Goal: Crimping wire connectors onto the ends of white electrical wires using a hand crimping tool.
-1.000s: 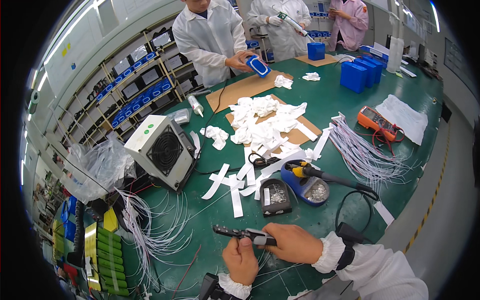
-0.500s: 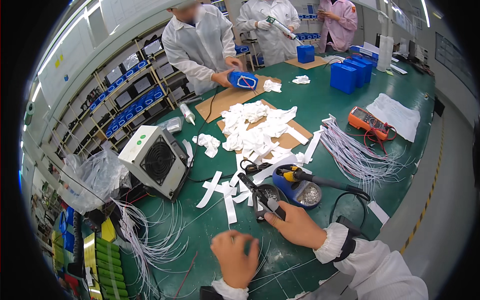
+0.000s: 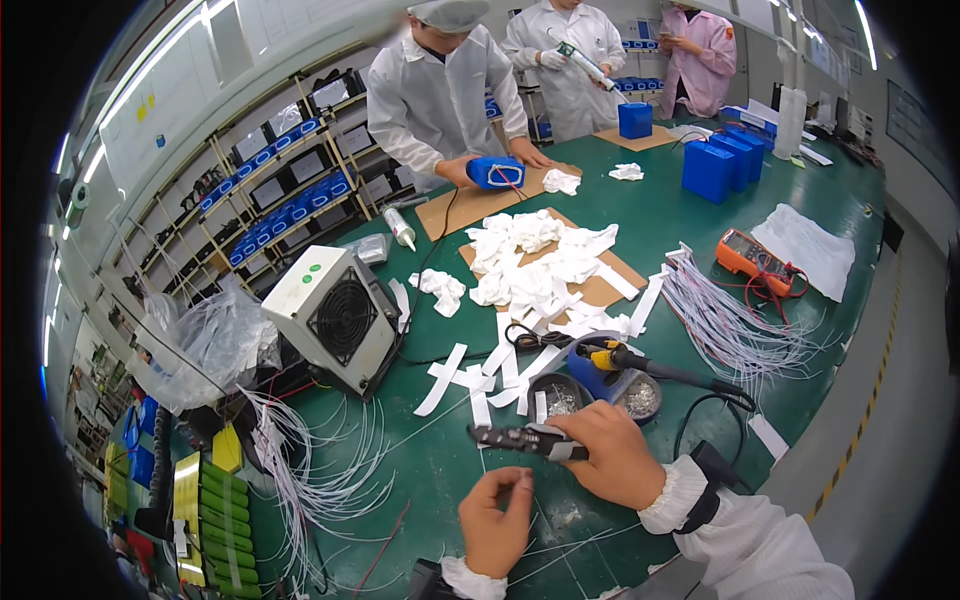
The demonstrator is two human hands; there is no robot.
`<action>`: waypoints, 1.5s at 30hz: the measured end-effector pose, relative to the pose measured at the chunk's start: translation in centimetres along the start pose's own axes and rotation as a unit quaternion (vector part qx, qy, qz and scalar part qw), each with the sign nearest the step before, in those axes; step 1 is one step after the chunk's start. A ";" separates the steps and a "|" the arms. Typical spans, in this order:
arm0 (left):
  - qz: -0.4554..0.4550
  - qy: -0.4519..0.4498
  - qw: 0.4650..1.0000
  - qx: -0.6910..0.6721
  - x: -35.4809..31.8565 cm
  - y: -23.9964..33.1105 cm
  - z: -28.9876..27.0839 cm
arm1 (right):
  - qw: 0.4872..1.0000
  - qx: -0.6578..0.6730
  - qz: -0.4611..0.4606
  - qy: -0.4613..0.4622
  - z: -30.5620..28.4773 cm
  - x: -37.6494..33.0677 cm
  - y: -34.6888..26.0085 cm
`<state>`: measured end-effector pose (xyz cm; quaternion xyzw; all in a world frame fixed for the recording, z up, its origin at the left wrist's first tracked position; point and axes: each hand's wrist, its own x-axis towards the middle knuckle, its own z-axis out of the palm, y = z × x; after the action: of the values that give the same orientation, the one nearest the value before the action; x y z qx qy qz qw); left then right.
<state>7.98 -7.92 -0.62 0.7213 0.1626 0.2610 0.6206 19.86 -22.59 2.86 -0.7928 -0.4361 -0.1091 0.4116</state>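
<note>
**Wire stripper in right hand, thin wire pinched in left**

My right hand (image 3: 610,462) is closed around the black wire stripper (image 3: 520,440); its handle sits under my fingers (image 3: 585,430) and its head sticks out to the left of them, above the green bench (image 3: 440,470). My left hand (image 3: 495,520) is just below, thumb and forefinger pinched together on what looks like a thin white wire (image 3: 535,505); it is too fine to follow for certain.

Counts: one stripper. Just beyond my right fingers, two small round tins (image 3: 600,395) and one soldering iron (image 3: 650,365) on a blue stand. Further left, one white fan box (image 3: 335,315). White paper strips (image 3: 500,370) lie scattered beyond the tins, too many to count. Far right, one orange multimeter (image 3: 755,255). Three other people stand at the far end of the bench.
</note>
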 end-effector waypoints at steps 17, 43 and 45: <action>-0.044 0.064 0.982 -0.171 -0.4 1.0 -0.8 | 0.997 -0.061 -0.052 -0.020 1.3 -0.8 -0.9; -0.061 0.060 0.989 -0.123 -0.2 0.6 -1.3 | 0.996 -0.071 -0.052 -0.035 1.3 -0.9 -1.1; -0.066 0.062 0.987 -0.130 -0.2 0.8 -1.2 | 0.995 -0.077 -0.050 -0.034 1.2 -0.9 -1.1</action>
<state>7.03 -7.17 0.23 0.6046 0.2131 0.2826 0.7136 18.23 -21.88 2.24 -0.8024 -0.4795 -0.1353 0.3284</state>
